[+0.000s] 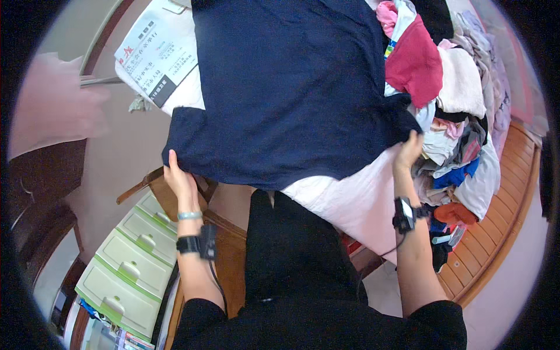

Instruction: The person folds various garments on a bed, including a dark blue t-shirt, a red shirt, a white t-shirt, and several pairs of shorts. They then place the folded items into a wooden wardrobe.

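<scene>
A dark navy T-shirt (286, 87) lies spread out in front of me, its sleeves and neck end nearest my body. My left hand (179, 176) grips the left sleeve's edge, with the thumb on top and the other fingers hidden beneath the cloth. At the opposite sleeve, my right hand (410, 151) is closed on the fabric, fingers partly covered. Under the shirt's near right part, a pale pink cloth (344, 204) hangs over the front edge.
Heaped clothes (461, 146) crowd the right side, with a crimson garment (414, 61) close to the shirt. A printed newspaper sheet (160, 55) lies at the upper left. Green-and-white drawers (131, 262) stand lower left, and a wooden slatted surface (496, 216) curves along the right.
</scene>
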`<state>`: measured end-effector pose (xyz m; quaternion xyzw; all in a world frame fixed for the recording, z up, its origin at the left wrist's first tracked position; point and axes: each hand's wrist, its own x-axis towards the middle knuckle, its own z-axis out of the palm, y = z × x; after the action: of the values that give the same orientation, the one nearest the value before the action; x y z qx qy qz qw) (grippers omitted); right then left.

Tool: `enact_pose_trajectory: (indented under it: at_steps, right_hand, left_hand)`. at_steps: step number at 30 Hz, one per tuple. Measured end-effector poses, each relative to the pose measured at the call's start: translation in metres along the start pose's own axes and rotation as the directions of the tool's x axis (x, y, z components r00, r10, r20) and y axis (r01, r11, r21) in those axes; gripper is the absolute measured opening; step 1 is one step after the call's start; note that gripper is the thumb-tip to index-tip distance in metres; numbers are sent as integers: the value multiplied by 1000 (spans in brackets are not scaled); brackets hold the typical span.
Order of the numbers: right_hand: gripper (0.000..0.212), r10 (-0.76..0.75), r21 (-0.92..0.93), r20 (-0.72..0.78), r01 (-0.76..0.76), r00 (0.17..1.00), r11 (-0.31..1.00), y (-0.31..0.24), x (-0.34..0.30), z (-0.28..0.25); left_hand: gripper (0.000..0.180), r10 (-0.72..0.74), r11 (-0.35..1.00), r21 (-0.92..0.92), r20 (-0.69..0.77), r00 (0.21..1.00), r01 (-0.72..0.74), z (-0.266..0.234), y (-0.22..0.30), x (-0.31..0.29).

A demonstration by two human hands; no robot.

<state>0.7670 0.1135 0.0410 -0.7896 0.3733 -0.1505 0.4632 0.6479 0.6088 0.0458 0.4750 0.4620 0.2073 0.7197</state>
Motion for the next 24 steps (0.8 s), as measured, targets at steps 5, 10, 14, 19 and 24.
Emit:
enact_pose_trajectory:
  at_steps: [5,10,14,19,24]
  right_hand:
    - [29,-320,85,142,310,937,947,-45,-41,-19]
    - [24,-450,179,892,881,42,437,-61,-87,-5]
    - [25,-505,29,793,807,341,590,-36,-83,-2]
    - [30,-388,-354,542,622,745,699,24,-60,4]
    - [20,-3,-448,594,334,805,829,42,-39,-5]
  left_hand:
    - [26,421,627,497,431,798,-599,45,23,-69]
    - [32,100,203,376,911,401,-904,78,0,-94]
    - [45,211,263,697,634,745,-667,57,-24,-87]
    - [47,-29,423,814,451,892,-398,27,-52,-84]
    - [14,-182,685,723,288,940,-89,-4,-58,-70]
